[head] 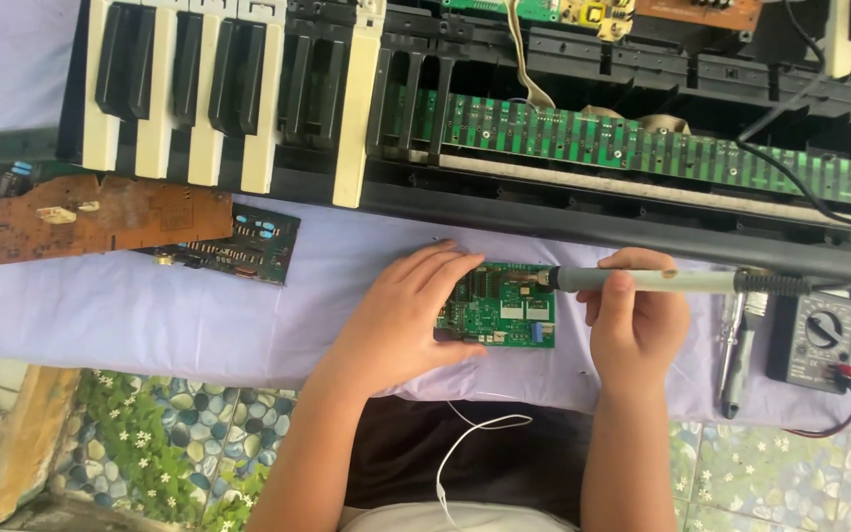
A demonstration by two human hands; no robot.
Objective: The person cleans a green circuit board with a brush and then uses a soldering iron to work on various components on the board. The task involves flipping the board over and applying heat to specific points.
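In the centre of the frame, a small green circuit board (499,305) lies flat on the pale lilac cloth (199,315). The left hand (401,315) rests on the left edge of the board, with fingers spread narrow over it and the thumb under the lower edge, so it holds the board steady. The right hand (635,320) is closed around the grey handle of a soldering iron (642,281), which lies nearly horizontal; its tip touches, or is just above, the upper right part of the board. I cannot tell if the tip really meets a joint.

By my judgement the soldering work on this board is in the middle, not finished: the board is out of the instrument and the iron is on it. Along the top of the frame, the opened keyboard (366,108) shows many keys removed and its long green strip board uncovered, so reassembly is not yet done. In the left part lie a brown circuit board (100,217) and a dark circuit board (248,246), apart from the hands. At the right edge stand a multimeter (819,340) and, just beside it, a desoldering pump (741,345), both untouched.
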